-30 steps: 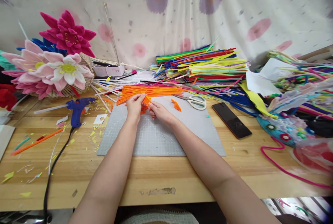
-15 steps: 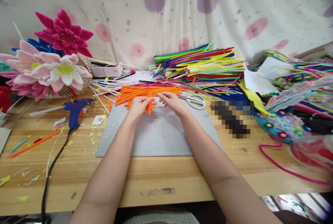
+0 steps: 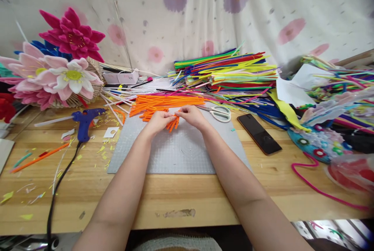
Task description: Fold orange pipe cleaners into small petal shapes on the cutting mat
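Note:
Over the upper part of the grey cutting mat (image 3: pixel 184 153), my left hand (image 3: pixel 160 121) is closed on a small bunch of short orange pipe cleaners (image 3: pixel 173 123), whose ends hang down between the hands. My right hand (image 3: pixel 191 116) meets it from the other side, its thumb and fingertips pinched at the top of the same bunch. A loose pile of orange pipe cleaners (image 3: pixel 163 101) lies just behind both hands. Scissors with pale handles (image 3: pixel 220 113) rest right of my right hand.
A blue glue gun (image 3: pixel 84 124) with a black cord lies left, among yellow scraps. Fabric flowers (image 3: pixel 73 76) stand at the back left. Behind the mat is a stack of coloured pipe cleaners (image 3: pixel 228 70). A phone (image 3: pixel 259 134) and a decorated blue piece (image 3: pixel 315 142) lie right.
My right hand has moved left and now touches the orange bunch at my left hand. The bunch has tilted and its lower ends have fanned out.

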{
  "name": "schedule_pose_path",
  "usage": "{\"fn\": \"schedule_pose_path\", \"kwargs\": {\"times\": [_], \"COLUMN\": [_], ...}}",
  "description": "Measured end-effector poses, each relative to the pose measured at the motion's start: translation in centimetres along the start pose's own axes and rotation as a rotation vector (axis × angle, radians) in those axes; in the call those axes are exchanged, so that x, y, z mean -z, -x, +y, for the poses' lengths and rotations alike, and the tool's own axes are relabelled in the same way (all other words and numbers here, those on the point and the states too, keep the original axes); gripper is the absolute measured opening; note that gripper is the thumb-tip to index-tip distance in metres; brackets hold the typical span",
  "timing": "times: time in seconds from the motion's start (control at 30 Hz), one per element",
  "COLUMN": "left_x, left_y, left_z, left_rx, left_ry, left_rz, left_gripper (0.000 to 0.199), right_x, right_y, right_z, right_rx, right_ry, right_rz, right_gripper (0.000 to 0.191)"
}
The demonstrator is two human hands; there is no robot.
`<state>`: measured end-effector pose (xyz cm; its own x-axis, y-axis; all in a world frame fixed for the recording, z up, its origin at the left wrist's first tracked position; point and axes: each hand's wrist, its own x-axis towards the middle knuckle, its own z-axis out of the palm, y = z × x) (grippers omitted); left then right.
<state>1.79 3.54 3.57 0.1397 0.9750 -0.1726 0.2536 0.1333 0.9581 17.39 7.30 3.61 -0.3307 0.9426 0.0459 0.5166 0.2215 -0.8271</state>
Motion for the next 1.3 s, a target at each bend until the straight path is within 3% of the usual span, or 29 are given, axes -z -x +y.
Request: {"fn": "schedule_pose_path", "kwargs": {"times": [0.37, 0.6, 0.83, 1.1, 1.3], "left_x": [0.4, 0.3, 0.7, 1.3, 1.3], "left_y": [0.7, 0.1, 0.1, 0.4, 0.2], "left_z": [1.2, 0.3, 0.1, 0.2, 0.4], "left_rx": [0.125, 0.051, 0.002, 0.024, -0.041], "left_ry": [0.232, 0.045, 0.016, 0.107, 0.089], "left_rz": [0.040, 0.056, 0.035, -0.054, -0.001], "left_gripper": [0.026, 0.019, 0.021, 0.017, 0.015], "right_x": [0.5, -0.6, 0.0, 0.6, 0.1], "right_y": [0.8, 0.5, 0.9, 1.0, 1.0], "right_z": [-0.7, -0.5, -0.4, -0.3, -0.1], "right_rx": [-0.053, -0.075, -0.025, 0.000, -0.040], "right_ry": [-0.323, -0.354, -0.454, -0.475, -0.655], "right_rz": [-0.178, -0.040, -0.260, -0.347, -0.376], "right_gripper": [0.028, 0.025, 0.026, 0.021, 0.025]}}
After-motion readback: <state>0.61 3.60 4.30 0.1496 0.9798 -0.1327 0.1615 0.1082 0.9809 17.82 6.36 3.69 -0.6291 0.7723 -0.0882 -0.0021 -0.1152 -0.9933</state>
